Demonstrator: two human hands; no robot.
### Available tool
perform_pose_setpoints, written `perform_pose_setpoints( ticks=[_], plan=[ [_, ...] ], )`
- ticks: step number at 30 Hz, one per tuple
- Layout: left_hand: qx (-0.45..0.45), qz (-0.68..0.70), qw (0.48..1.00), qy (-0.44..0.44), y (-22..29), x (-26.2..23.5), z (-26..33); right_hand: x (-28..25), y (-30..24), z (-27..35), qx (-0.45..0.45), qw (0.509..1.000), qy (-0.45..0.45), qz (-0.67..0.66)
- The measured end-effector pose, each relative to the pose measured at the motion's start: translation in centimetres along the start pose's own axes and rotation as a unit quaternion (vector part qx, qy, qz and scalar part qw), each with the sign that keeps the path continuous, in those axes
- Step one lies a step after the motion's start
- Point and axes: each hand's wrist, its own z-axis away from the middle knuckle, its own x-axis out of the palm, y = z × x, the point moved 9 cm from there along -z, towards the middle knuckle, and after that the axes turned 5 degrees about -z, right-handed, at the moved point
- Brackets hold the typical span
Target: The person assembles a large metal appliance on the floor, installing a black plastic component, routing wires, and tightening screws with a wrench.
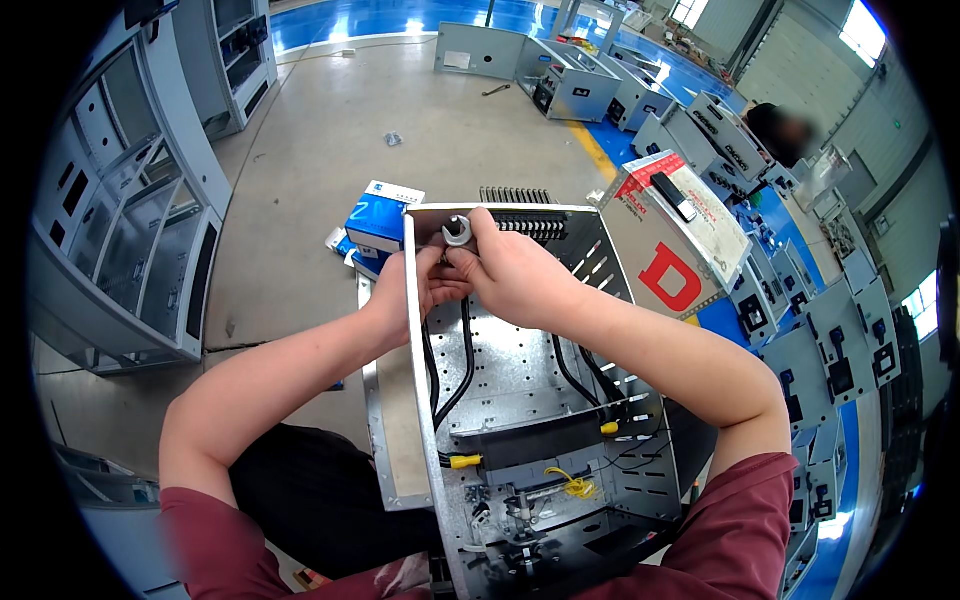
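Room: a workshop hall with a grey concrete floor (330, 150) and blue painted lanes, daylight at the far end.
Left side: a tall grey cabinet frame (130, 220) with open compartments stands beside me.
Far end and right: rows of grey metal boxes (560, 75) on the floor; another person (785, 130) is bent among those on the right.
In front of me: an open galvanised metal enclosure (530, 380), tilted up toward me between my forearms, its perforated back plate showing.
Inside the enclosure: black cables (455, 360) run down the plate to yellow-sleeved ends (463, 461); a black terminal strip (535, 226) sits along the top edge.
Wrench: a small silver open-ended wrench (457, 231) at the top left corner of the enclosure, its head just above my fingers.
My right hand (515, 275): closed around the shank of the wrench, knuckles up, pressed to the enclosure's upper edge.
My left hand (415, 290): reaching round the enclosure's left wall, fingers curled tight on something small right under the wrench; I cannot tell what it is, as my right hand covers it.
Hands together: touching each other at the fingertips.
Behind the enclosure: blue and white cartons (383, 222) on the floor, just left of the top corner.
Right of the enclosure: a cardboard box (675, 235) with red markings, a dark flat object (674, 196) lying on top.
Me: dark red sleeves, bare forearms.
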Motion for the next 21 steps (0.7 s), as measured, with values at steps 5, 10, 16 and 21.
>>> perform_pose_setpoints(
  ticks=[5, 10, 16, 21],
  plan=[
    [-0.008, 0.061, 0.998, -0.014, 0.2, 0.09, 0.35, -0.01, -0.24, 0.01, -0.001, 1.0, 0.0, -0.005],
    [-0.002, 0.02, 1.0, -0.01, -0.11, -0.05, 0.01, 0.09, 0.05, -0.05, -0.001, 1.0, 0.002, 0.004],
    [0.009, 0.036, 0.999, -0.022, -0.1, -0.14, 0.2, 0.0, -0.3, 0.1, 0.003, 1.0, 0.0, 0.007],
    [0.007, 0.037, 0.999, -0.016, -0.11, 0.11, 0.27, -0.1, -0.12, 0.17, 0.006, 1.0, 0.002, 0.005]
  ],
)
